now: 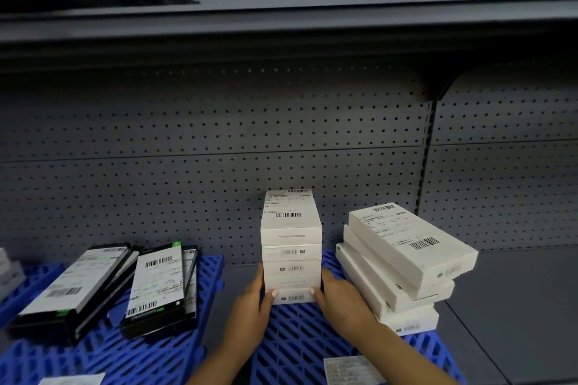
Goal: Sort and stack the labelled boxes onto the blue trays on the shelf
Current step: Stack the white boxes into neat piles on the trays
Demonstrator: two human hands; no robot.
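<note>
Two hands, left hand (250,297) and right hand (339,294), clasp our white stack (291,247); we square it gently, clear of the leaning pile (403,262) beside our right grip.

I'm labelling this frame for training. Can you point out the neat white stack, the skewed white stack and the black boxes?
neat white stack (291,247): head view, front faces.
skewed white stack (406,241): head view, top box's label.
black boxes (156,284): head view, label of the right one.
</note>
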